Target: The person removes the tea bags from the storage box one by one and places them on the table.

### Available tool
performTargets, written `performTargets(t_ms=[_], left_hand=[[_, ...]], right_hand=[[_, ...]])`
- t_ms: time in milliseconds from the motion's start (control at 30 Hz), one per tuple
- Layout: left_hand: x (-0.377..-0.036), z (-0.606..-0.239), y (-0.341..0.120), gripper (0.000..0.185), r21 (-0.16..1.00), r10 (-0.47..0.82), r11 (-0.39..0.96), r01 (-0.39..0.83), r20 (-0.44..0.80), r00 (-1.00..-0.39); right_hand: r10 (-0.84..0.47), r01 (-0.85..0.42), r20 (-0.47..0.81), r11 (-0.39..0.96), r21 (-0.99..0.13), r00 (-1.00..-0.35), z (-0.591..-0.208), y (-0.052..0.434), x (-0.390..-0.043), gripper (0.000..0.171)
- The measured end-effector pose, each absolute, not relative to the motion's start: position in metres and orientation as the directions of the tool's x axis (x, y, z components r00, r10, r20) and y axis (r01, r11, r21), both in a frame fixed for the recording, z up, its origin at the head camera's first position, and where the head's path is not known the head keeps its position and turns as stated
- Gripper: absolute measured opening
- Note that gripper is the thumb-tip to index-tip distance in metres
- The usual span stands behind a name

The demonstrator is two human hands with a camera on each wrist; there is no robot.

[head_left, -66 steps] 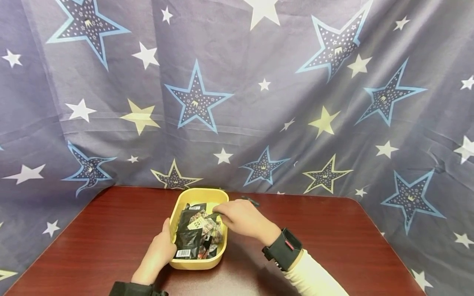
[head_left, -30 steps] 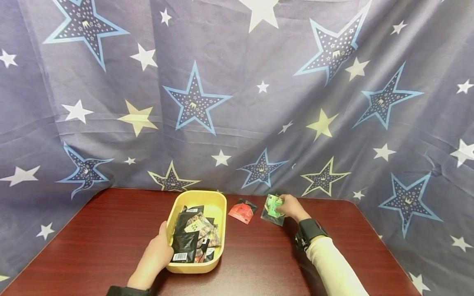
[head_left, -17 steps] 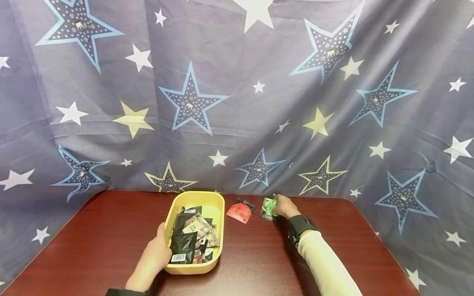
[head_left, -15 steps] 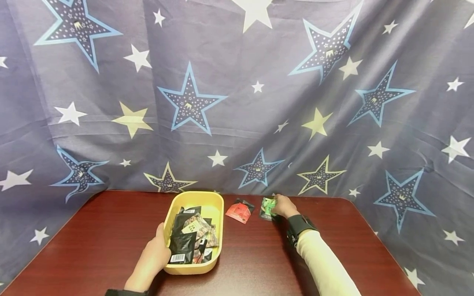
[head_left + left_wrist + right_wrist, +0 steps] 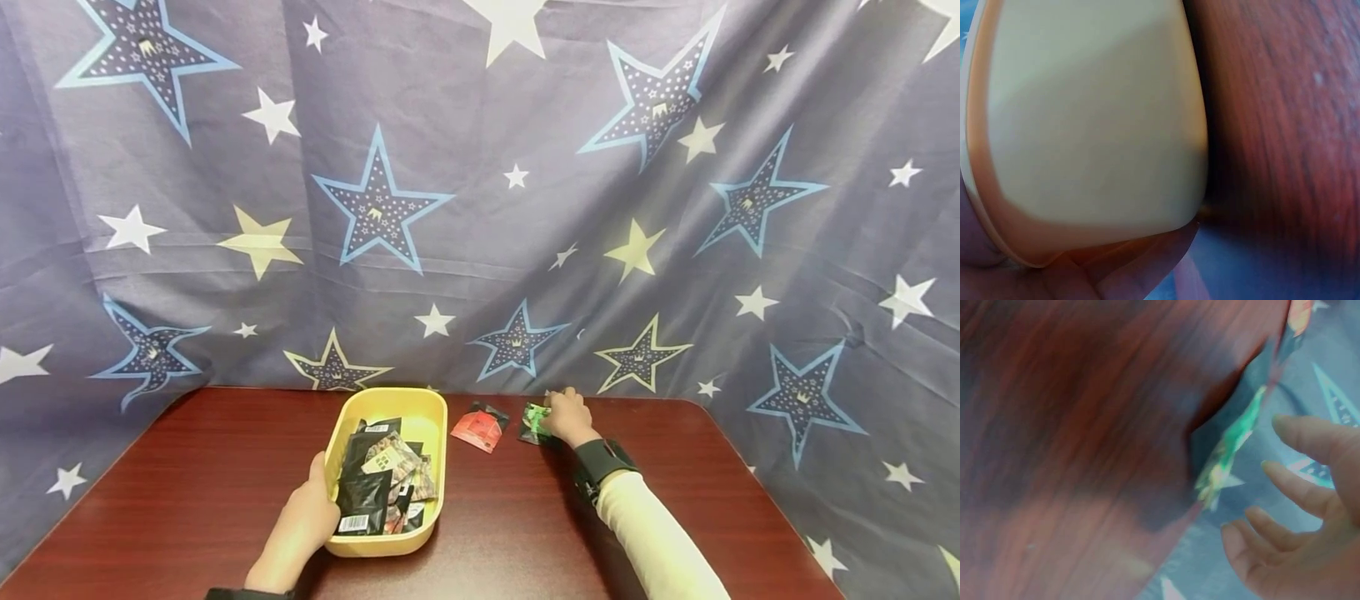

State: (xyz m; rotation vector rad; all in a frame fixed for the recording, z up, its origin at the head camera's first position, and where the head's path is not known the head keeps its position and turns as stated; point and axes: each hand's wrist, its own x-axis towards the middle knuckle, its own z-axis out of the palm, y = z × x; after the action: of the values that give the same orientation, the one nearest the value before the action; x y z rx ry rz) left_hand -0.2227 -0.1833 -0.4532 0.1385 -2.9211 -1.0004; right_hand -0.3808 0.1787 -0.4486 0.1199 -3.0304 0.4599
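A right hand (image 5: pixel 567 415) is resting spread fingers (image 5: pixel 1300 434) beside a small green foil packet (image 5: pixel 534 422) near the desk's far edge, apparently releasing it. Light, crinkly and slippery, it looks best pinched by an edge. The left hand (image 5: pixel 300 525) is gripping the yellow plastic tray (image 5: pixel 431 400).

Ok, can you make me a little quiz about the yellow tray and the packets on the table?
1. True or false: the left hand holds the yellow tray by its rim.
2. Which packet lies nearer the tray: A the red packet, or B the green packet?
3. Fill in: the right hand is at the ____ packet.

Key: 1 true. 2 A. 3 green.
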Motion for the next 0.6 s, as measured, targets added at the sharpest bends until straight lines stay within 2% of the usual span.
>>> performTargets(t_ms=[167,233,433,600], left_hand=[[-0.222,-0.452,-0.184,0.073,0.613,-0.098,0.787,-0.065,0.020,-0.995],[-0.221,-0.452,-0.183,0.073,0.614,-0.099,0.787,-0.065,0.021,-0.995],[-0.220,-0.452,-0.182,0.073,0.611,-0.103,0.788,-0.076,0.008,-0.995],[-0.221,-0.450,-0.182,0.073,0.607,-0.106,0.791,-0.081,0.005,-0.994]], right_hand=[[-0.140,-0.181,0.165,0.945,-0.271,-0.976,-0.439,0.161,-0.375,0.023],[-0.199,-0.255,0.228,0.935,-0.247,-0.953,-0.436,0.152,-0.372,0.017],[-0.408,-0.490,0.406,0.863,-0.121,-0.818,-0.431,0.117,-0.356,0.010],[-0.582,-0.661,0.449,0.750,-0.026,-0.678,-0.420,0.085,-0.335,0.012]])
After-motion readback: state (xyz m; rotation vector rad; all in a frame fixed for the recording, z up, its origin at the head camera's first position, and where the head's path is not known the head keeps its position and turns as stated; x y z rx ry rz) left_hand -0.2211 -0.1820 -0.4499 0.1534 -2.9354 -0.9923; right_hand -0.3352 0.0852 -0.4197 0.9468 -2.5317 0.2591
